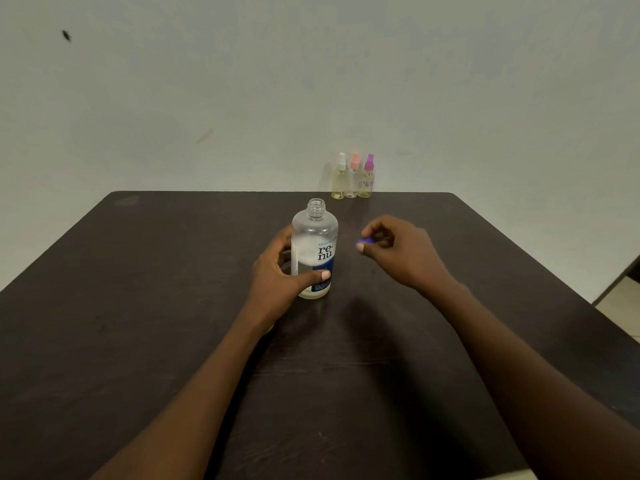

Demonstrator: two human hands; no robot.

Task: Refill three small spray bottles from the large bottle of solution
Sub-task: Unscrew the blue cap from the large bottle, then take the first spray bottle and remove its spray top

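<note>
Where dark table [138, 306] meets pale wall [311, 81], three spray bottles [353, 180] stand.

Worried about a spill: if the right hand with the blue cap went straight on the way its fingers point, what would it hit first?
Probably the open big bottle, which the left hand grips. The right hand, pinching the cap, points at its upper half, though depth is unclear.

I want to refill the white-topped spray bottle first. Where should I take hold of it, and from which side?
Probably round its body, below the sprayer, coming from the left. The white-topped spray bottle stands upright at the left end of the row, with the pink-topped bottle close against its right; its left and front are free.
</note>
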